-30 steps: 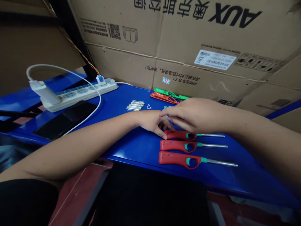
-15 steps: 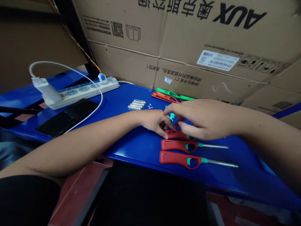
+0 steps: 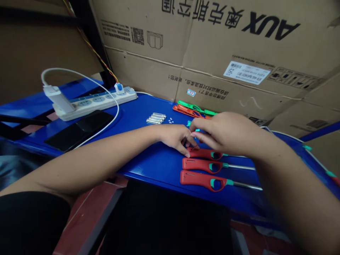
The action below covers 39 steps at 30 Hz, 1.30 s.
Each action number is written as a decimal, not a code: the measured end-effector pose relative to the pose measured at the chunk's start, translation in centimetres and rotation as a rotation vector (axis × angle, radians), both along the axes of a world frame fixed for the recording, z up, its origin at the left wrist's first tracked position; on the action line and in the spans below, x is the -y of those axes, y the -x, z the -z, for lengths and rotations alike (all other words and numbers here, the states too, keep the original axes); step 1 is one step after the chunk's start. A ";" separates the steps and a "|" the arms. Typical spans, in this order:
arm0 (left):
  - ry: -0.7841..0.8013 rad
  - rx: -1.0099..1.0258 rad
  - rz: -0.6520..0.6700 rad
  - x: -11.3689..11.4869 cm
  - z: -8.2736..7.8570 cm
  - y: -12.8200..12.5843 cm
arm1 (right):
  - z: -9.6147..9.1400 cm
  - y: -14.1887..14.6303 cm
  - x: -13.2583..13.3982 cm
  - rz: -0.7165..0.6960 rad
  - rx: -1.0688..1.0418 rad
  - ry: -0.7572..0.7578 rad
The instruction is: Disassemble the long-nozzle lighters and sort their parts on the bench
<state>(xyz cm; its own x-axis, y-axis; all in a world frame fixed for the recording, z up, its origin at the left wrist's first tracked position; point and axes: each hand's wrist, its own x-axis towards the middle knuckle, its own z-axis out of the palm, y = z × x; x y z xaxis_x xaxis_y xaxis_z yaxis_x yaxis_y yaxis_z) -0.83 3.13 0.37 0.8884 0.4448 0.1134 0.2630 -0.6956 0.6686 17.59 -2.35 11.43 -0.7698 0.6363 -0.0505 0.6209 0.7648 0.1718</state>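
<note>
My left hand [image 3: 176,139] rests on the blue table [image 3: 148,164], its fingertips beside the end of the nearest of three red lighter sticks. That stick [image 3: 204,153] lies partly under my right hand [image 3: 224,134]. The other two red sticks [image 3: 202,164] [image 3: 203,180], with teal triggers and metal rods, lie in a row closer to me. My right fingers close over a small teal plastic part [image 3: 196,130], mostly hidden. Several metal cylinders [image 3: 156,118] and tiny white pieces [image 3: 170,121] lie left of my hands.
A white power strip [image 3: 92,102] with a charger and white cable lies at the table's left, beside a black phone [image 3: 79,129]. Orange and green lighters [image 3: 187,111] lie at the back. Cardboard boxes [image 3: 212,46] stand behind the table.
My right hand has moved closer to my left, now covering more of the nearest stick. The whole view has shifted slightly as my head moved.
</note>
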 end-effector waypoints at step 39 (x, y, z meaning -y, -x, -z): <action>-0.040 -0.046 0.108 0.0 -0.2 -0.1 | 2.8 -2.1 0.4 -0.099 -0.500 0.230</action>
